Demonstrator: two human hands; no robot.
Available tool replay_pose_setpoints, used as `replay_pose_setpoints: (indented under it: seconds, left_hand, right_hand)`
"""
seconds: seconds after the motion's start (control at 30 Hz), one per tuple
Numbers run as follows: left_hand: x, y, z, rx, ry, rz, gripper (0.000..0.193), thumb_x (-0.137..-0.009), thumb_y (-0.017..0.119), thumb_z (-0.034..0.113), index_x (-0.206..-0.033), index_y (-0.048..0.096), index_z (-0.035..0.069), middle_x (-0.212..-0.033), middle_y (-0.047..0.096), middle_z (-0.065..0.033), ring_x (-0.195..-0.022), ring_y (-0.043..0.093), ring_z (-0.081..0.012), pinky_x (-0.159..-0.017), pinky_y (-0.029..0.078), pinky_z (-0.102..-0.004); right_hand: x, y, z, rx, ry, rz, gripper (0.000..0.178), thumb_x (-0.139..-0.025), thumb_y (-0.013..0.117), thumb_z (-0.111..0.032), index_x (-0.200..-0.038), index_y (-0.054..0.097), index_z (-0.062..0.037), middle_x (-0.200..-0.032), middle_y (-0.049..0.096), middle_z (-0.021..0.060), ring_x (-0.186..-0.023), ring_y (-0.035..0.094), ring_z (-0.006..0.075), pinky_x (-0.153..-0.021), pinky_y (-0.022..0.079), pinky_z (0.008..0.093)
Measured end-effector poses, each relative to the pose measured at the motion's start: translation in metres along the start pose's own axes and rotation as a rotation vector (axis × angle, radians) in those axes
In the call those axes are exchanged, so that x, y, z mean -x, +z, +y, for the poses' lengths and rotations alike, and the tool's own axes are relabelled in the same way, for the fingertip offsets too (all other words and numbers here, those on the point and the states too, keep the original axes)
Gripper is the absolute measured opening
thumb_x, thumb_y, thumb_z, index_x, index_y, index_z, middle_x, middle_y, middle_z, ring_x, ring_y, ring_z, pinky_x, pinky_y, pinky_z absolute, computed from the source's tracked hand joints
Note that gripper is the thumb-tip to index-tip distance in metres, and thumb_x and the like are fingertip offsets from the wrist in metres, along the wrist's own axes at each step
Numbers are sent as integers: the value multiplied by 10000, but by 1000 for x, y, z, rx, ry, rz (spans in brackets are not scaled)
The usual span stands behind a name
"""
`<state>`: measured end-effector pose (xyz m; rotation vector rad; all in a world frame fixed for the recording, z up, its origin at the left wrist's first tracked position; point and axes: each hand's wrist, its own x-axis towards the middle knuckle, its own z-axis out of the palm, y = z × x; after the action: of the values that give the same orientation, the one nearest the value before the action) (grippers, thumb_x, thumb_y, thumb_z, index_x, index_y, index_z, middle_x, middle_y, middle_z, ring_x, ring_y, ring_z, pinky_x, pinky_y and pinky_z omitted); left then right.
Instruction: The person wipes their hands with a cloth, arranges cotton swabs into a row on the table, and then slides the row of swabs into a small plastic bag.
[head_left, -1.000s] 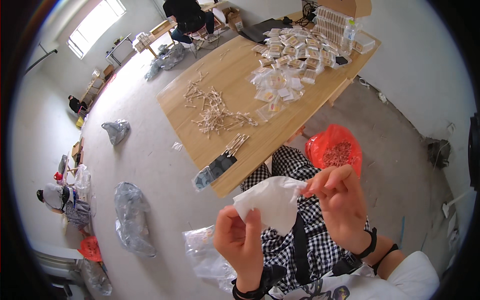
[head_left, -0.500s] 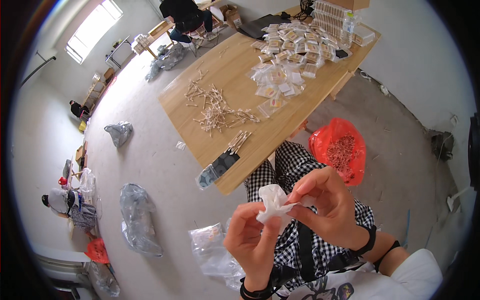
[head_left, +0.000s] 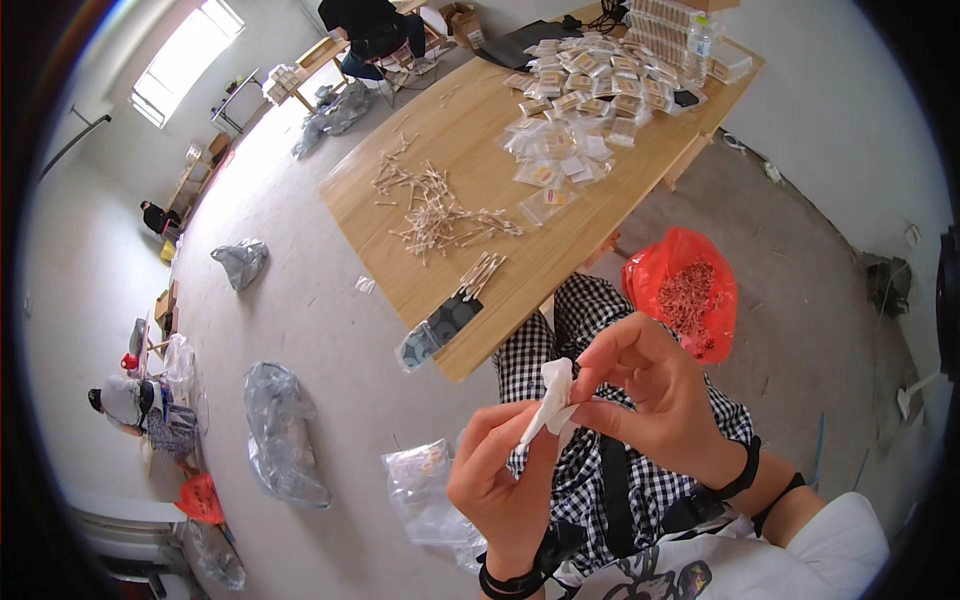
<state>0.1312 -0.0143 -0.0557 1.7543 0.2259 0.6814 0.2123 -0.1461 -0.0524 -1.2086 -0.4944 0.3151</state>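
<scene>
Above my lap, a crumpled white tissue (head_left: pixel 549 402) is pinched between my two hands. My left hand (head_left: pixel 505 475) grips its lower left part between thumb and fingers. With thumb and forefinger together, my right hand (head_left: pixel 650 395) holds its right edge. Beyond my hands stands a wooden table (head_left: pixel 340 190). Loose cotton swabs (head_left: pixel 440 215) lie scattered across it, and a small bundle of swabs (head_left: pixel 480 275) rests on a dark patterned pouch (head_left: pixel 450 318) at the near corner. Packed swab bags (head_left: pixel 590 85) are heaped at the far right of the table.
A red plastic bag (head_left: pixel 650 275) full of small pieces sits on the floor right of the table. Clear bags (head_left: pixel 425 490) lie left of my lap. Grey plastic bags (head_left: pixel 280 435) are on the floor further left. A bottle (head_left: pixel 697 50) stands by the heap. Other people sit farther off.
The tissue has turned narrower and more edge-on between my fingers. My right hand has shifted slightly up, and its fingers have curled differently. The whole view has shifted a little.
</scene>
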Motion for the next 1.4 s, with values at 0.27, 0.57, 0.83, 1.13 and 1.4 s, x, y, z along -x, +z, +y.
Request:
replay_pose_setpoints:
  seconds: [0.27, 0.57, 0.83, 1.13, 1.4]
  left_hand:
    - [0, -3, -5, 444, -163, 56, 232, -843, 714, -84, -1069, 667, -69, -1026, 654, -121, -931, 628, -150, -809, 495, -252]
    - [-2, 8, 3, 295, -109, -12, 159, -867, 699, -66, -1026, 702, -78, -1059, 650, -127, -943, 630, -150, -836, 501, -260]
    - [-2, 9, -4, 556, -268, 164, 137, -935, 658, 42, -1020, 679, -63, -1029, 680, -102, -897, 640, -133, -832, 499, -269]
    - [-5, 5, -7, 519, -234, 198, 249, -987, 590, 140, -1157, 617, -39, -1118, 678, -143, -1021, 662, -211, -870, 540, -332]
    - [-7, 1, -2, 276, -166, 325, 153, -962, 638, 102, -982, 639, -50, -921, 683, -74, -825, 633, -124, -774, 488, -257]
  right_hand:
    - [-5, -5, -4, -458, 248, 60, 355, -829, 765, 5, -1094, 532, -34, -993, 617, 39, -952, 622, 101, -837, 499, 247]
    - [-2, -2, -3, -42, 16, -21, 374, -816, 775, 10, -1126, 565, -4, -1028, 664, 72, -932, 680, 128, -862, 519, 263]
    - [0, -3, 1, -493, 173, 170, 300, -869, 673, 51, -1117, 519, -19, -1034, 590, 41, -991, 596, 99, -888, 496, 241]
    - [3, -10, 5, -393, 33, 193, 352, -863, 686, 38, -1159, 503, -14, -1089, 566, 55, -1042, 579, 120, -950, 489, 276]
    - [-1, -14, -9, -322, 162, 184, 465, -848, 774, -71, -1213, 491, -15, -1109, 578, 84, -1105, 589, 166, -958, 491, 297]
